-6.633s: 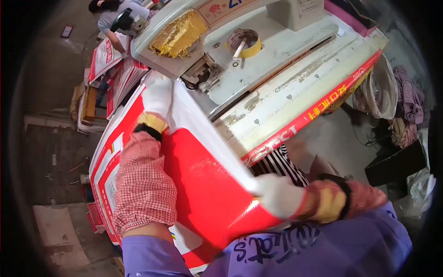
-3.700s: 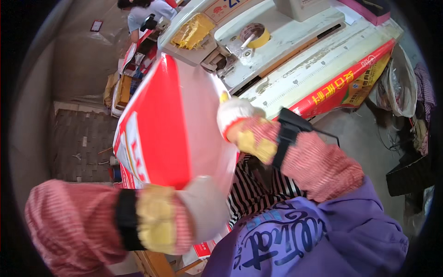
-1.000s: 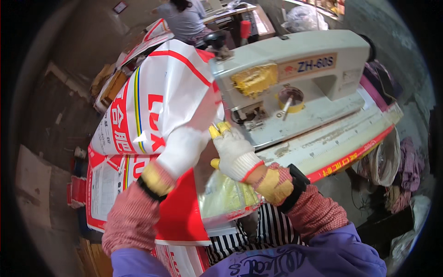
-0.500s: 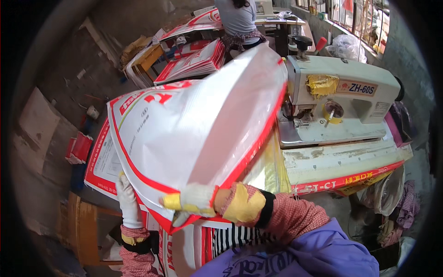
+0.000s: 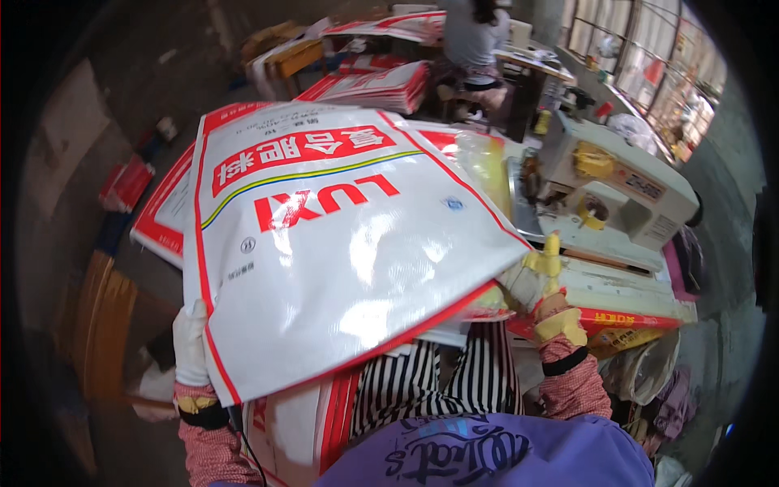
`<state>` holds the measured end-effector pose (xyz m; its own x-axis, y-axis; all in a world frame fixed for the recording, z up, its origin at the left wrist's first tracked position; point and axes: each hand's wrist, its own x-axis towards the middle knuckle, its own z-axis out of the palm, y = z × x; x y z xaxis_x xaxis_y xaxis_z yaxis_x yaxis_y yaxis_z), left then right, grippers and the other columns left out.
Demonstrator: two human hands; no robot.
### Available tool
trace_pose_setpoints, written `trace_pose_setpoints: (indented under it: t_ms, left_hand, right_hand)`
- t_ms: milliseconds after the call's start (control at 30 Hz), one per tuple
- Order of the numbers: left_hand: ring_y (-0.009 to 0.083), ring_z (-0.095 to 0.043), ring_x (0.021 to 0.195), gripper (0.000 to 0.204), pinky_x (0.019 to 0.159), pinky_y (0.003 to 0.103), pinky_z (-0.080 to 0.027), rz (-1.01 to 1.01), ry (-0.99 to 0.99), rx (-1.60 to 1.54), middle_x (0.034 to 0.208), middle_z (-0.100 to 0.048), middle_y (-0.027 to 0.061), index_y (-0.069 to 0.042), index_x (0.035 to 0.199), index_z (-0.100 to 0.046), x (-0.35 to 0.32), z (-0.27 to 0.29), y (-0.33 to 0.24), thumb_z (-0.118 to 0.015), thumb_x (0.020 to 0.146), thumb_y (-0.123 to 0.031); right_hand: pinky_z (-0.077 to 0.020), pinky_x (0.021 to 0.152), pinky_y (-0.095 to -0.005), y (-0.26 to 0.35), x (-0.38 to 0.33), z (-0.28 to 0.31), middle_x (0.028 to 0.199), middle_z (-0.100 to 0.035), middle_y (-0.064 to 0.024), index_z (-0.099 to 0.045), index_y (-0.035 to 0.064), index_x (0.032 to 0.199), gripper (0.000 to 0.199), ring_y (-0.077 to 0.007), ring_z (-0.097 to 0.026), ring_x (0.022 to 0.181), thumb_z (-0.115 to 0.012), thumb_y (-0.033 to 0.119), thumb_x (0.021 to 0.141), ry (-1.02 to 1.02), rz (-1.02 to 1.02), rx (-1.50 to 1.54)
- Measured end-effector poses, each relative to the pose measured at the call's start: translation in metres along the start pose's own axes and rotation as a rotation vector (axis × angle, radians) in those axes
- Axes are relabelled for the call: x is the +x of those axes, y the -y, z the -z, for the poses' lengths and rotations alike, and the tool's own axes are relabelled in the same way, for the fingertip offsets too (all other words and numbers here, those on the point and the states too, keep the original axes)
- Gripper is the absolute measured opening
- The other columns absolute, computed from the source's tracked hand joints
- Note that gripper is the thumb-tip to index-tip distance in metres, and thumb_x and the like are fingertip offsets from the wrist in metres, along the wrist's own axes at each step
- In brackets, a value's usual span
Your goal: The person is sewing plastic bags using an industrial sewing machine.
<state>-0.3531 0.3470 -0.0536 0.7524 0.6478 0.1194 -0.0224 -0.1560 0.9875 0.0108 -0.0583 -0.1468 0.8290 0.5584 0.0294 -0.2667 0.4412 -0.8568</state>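
Note:
A white plastic woven sack (image 5: 349, 260) with red borders and red printing spreads flat in front of me, its near end toward my lap. My left hand (image 5: 191, 345), in a white glove, holds the sack's near left edge; part of its fingers is hidden by the sack. At the near right corner, my right hand (image 5: 531, 280) grips the sack, yellow wrapping on its fingers and wrist. Under the far part of this sack are more red-and-white sacks (image 5: 158, 215). To the right of my right hand stands a pale green industrial sewing machine (image 5: 641, 215).
Stacked sacks (image 5: 300, 422) stand upright by my legs. Red-edged sacks (image 5: 381, 88) are piled farther back, near a seated person (image 5: 475, 45). A wooden bench (image 5: 105, 316) is at the left. Bags and cloth (image 5: 649, 369) hang below the machine table's right side.
The sack, lifted and curved before, now lies flatter with its printed face up. My right hand has moved right to its corner; the left has shifted slightly left. The view has shifted.

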Motion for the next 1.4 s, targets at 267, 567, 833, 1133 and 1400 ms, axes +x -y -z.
trace_pose_setpoints:
  t_ms: [267,567,833,1133,1400]
  left_hand:
    - [0.0175,-0.057,0.083,0.039,0.076,0.032,-0.046,0.455,-0.669,0.222,0.090,-0.064,0.0064,0.005,0.098,-0.064,-0.245,0.076,0.168,-0.060,0.089,-0.033]
    - [0.0337,-0.063,0.090,0.038,0.080,0.043,-0.049,0.978,0.235,1.172,0.094,-0.066,0.0202,-0.006,0.093,-0.069,-0.453,0.094,0.317,-0.043,0.088,-0.034]
    - [0.0366,-0.064,0.086,0.028,0.076,0.048,-0.048,0.842,0.076,1.273,0.086,-0.066,0.0198,-0.008,0.080,-0.070,-0.436,0.082,0.296,-0.051,0.080,-0.028]
    - [0.0357,-0.056,0.109,0.047,0.091,0.042,-0.046,1.256,-0.030,1.147,0.116,-0.056,0.0236,-0.006,0.111,-0.063,-0.391,0.083,0.308,-0.063,0.074,-0.035]
    - [0.0357,-0.048,0.111,0.041,0.095,0.042,-0.040,0.252,-0.498,1.112,0.130,-0.044,0.0198,-0.001,0.109,-0.056,-0.192,-0.014,0.151,-0.071,0.072,-0.012]
  right_hand:
    - [-0.0478,0.091,-0.0356,-0.103,-0.008,-0.143,0.116,-0.058,-0.0173,-0.051,0.0008,0.119,0.052,-0.0253,-0.057,0.106,-0.048,0.044,0.092,0.064,-0.306,0.350]
    - [-0.0470,0.074,-0.0425,-0.222,-0.042,-0.200,0.103,-0.062,-0.0163,-0.056,0.0051,0.109,0.041,-0.0272,-0.058,0.094,-0.052,0.042,0.092,-0.039,-0.771,-0.738]
    - [-0.0446,0.082,-0.0464,-0.281,-0.012,-0.177,0.114,-0.057,-0.0133,-0.052,0.0068,0.117,0.042,-0.0270,-0.053,0.106,-0.048,0.041,0.093,0.017,-0.851,-0.393]
    - [-0.0419,0.090,-0.0509,-0.300,0.001,-0.154,0.126,-0.053,-0.0099,-0.048,0.0088,0.125,0.044,-0.0269,-0.046,0.118,-0.044,0.039,0.094,0.038,-0.947,-0.190]
    - [-0.0441,0.086,-0.0316,-0.191,-0.082,-0.143,0.114,-0.058,-0.0116,-0.053,-0.0009,0.118,0.038,-0.0197,-0.055,0.098,-0.049,0.028,0.094,0.670,-0.589,-0.370]
